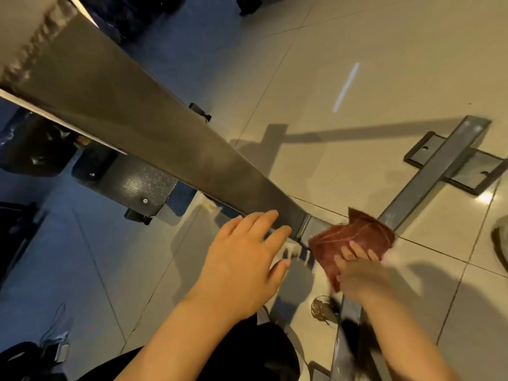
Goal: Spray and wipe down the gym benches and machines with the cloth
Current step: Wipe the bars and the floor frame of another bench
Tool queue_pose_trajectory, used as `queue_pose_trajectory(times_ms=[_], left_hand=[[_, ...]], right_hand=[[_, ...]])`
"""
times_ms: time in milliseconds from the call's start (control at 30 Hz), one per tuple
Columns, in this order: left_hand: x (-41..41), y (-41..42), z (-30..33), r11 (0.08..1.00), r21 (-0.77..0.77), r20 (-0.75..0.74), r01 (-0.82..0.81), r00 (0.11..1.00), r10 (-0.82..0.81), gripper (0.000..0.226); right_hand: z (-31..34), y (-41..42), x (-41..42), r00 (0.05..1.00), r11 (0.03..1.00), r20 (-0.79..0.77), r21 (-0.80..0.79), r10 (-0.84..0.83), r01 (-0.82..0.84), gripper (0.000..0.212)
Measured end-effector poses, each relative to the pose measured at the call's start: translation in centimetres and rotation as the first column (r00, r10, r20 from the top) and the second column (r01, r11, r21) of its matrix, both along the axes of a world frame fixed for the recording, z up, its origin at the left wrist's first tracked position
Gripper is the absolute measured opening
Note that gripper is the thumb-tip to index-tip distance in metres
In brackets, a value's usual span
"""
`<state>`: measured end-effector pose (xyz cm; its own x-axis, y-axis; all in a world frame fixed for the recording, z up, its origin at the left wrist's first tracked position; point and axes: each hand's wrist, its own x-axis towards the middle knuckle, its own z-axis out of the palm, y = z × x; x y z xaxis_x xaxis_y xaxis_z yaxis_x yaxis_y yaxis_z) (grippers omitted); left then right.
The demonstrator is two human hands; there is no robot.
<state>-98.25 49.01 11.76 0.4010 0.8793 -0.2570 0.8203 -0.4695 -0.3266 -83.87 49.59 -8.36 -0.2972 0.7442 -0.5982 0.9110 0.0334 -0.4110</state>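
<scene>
I see the reddish-brown cloth (350, 239), creased and a bit motion-blurred, spread over the joint where the machine's slanted grey steel post (143, 127) meets its floor-level base bar (428, 177). The post climbs toward the upper left; the bar lies flat on the tiles.

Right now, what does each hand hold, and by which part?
The right hand holds the reddish-brown cloth by its near edge. The left hand holds nothing.
</scene>
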Motion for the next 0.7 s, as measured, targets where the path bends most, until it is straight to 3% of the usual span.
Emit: queue_pose_trajectory(times_ms=[100,233,400,500,633,700], left_hand=[[-0.9,0.7,-0.5,1.000,-0.020,-0.088,0.019,0.996,-0.021,0.052],[-2.8,1.4,-1.0,0.999,-0.036,-0.189,0.000,0.982,-0.007,0.054],[-3.2,0.3,-1.1,0.999,0.004,-0.129,0.042,0.991,-0.042,0.052],[-3.5,0.5,-0.9,0.993,0.092,-0.141,0.079,0.988,-0.065,0.045],[-3.9,1.1,-0.5,0.986,0.134,-0.179,0.097,0.981,-0.072,0.053],[-3.9,1.3,-0.1,0.986,0.135,-0.162,0.095,0.984,-0.072,0.053]], right_hand=[[-1.7,-1.0,-1.7,0.995,0.996,0.091,0.083,0.029,-0.037,0.060],[-2.6,1.5,-3.2,0.992,0.988,0.074,0.112,0.099,-0.107,0.065],[-4.2,5.4,-3.3,0.966,0.957,0.064,0.131,0.251,-0.258,0.065],[-4.4,4.5,-3.0,0.981,0.944,0.040,0.267,0.189,-0.192,0.062],[-5.4,2.1,-2.2,0.991,0.891,-0.069,0.449,0.112,-0.070,0.051],[-5.1,1.4,-1.3,0.984,0.850,0.016,0.501,0.177,-0.161,0.042]])
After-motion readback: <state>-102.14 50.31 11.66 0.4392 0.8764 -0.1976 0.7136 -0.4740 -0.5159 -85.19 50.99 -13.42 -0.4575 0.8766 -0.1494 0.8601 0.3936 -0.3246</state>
